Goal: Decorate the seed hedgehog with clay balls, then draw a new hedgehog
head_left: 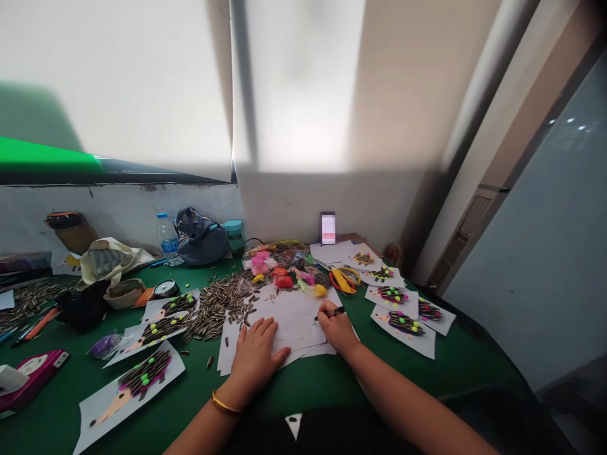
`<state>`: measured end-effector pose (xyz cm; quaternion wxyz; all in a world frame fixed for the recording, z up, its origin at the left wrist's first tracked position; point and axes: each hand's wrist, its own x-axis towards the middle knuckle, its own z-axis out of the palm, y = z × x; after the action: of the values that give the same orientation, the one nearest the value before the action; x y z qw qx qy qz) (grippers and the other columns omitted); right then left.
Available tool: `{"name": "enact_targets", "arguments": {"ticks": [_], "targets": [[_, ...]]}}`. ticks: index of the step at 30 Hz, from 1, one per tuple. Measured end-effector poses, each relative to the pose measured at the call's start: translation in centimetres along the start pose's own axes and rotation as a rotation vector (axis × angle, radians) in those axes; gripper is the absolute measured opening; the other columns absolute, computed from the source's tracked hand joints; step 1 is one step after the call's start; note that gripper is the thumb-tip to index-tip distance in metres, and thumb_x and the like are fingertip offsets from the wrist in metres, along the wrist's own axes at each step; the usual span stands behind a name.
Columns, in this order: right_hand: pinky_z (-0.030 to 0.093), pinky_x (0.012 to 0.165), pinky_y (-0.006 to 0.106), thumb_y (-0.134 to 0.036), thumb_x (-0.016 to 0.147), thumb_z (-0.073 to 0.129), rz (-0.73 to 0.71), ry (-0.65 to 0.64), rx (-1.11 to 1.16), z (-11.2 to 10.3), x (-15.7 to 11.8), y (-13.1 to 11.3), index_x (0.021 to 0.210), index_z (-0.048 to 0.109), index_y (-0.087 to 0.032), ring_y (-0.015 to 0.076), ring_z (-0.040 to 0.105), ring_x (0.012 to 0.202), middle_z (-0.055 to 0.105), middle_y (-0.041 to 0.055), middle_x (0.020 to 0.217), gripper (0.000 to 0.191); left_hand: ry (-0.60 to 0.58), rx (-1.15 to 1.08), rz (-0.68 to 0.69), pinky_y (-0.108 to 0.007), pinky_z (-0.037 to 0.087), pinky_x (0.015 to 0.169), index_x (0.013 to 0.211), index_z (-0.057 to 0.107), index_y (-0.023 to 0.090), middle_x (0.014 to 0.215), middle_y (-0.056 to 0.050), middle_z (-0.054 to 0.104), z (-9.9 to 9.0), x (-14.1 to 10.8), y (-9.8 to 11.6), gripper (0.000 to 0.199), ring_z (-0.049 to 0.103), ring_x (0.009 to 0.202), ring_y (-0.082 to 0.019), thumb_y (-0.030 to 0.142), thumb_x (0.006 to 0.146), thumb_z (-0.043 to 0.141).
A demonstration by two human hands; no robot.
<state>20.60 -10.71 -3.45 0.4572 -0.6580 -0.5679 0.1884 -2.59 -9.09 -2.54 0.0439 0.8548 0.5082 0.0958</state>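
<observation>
My right hand (336, 328) is closed around a black pen (337, 311), its tip low over a white sheet of paper (296, 341). Faint drawn lines show on that sheet near the tip. Flat on the paper's left part lies my left hand (258, 351), fingers spread, a gold bangle on the wrist. Several more sheets lie beneath. A heap of striped sunflower seeds (220, 303) borders the paper on the left, some spilling onto it. Colourful clay lumps in plastic (283, 278) sit beyond the paper, with yellow-handled scissors (342, 280) to their right.
Hedgehog pictures made with seeds and dots lie at right (403, 328) and left (142, 379). A phone (327, 228) leans on the wall. A water bottle (167, 240), grey bag (202, 240), teal-lidded jar (234, 237) and magenta tape dispenser (35, 379) stand on the green table.
</observation>
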Motion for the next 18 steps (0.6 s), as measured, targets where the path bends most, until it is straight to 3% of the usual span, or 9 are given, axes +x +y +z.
{"name": "enact_targets", "arguments": {"ticks": [18], "targets": [[0.03, 0.056, 0.026, -0.021, 0.076, 0.041, 0.02, -0.01, -0.008, -0.09, -0.13, 0.05, 0.068, 0.048, -0.023, 0.0165, 0.05, 0.065, 0.053, -0.003, 0.063, 0.011, 0.012, 0.006, 0.014, -0.055, 0.014, 0.114, 0.135, 0.05, 0.022, 0.148, -0.006, 0.044, 0.07, 0.0, -0.12, 0.06, 0.032, 0.138, -0.03, 0.055, 0.084, 0.05]]}}
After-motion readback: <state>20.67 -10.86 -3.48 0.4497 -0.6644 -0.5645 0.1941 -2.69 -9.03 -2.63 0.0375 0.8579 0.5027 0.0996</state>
